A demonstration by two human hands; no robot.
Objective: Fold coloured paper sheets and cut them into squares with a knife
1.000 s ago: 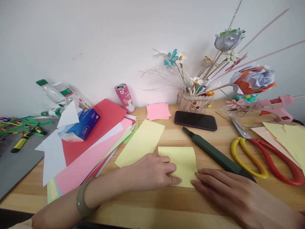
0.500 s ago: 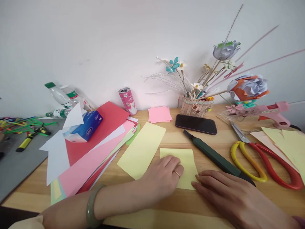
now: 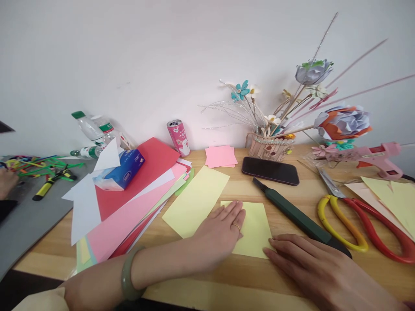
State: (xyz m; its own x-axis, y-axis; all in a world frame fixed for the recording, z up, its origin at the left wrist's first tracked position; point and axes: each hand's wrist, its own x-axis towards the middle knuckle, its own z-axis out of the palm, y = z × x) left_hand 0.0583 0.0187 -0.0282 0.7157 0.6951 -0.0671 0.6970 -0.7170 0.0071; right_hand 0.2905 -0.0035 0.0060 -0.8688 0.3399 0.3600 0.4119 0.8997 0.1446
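A small yellow sheet of paper (image 3: 256,224) lies on the wooden table in front of me. My left hand (image 3: 223,224) rests flat on its left part, fingers stretched toward the top edge; a ring and a green bangle show on this arm. At the sheet's lower right edge, the fingertips and thumb of my right hand (image 3: 311,263) close on the paper's border. A longer yellow strip of paper (image 3: 201,198) lies just left of the sheet, partly behind my left hand. A dark green cutter-like tool (image 3: 295,211) slants beside my right hand.
Scissors (image 3: 343,216), a phone (image 3: 270,170) and a pink glue gun (image 3: 376,157) lie to the right. Pink squares (image 3: 221,156), a can (image 3: 179,138) and a flower basket (image 3: 270,147) stand behind. Coloured papers (image 3: 129,220) and a tissue pack (image 3: 121,170) are left. Another person's hand (image 3: 7,183) shows far left.
My left hand has gone from curled fingers to lying flat, its fingertips higher on the sheet. The sheet's curled top edge now looks flat. Another person's hand has appeared at far left.
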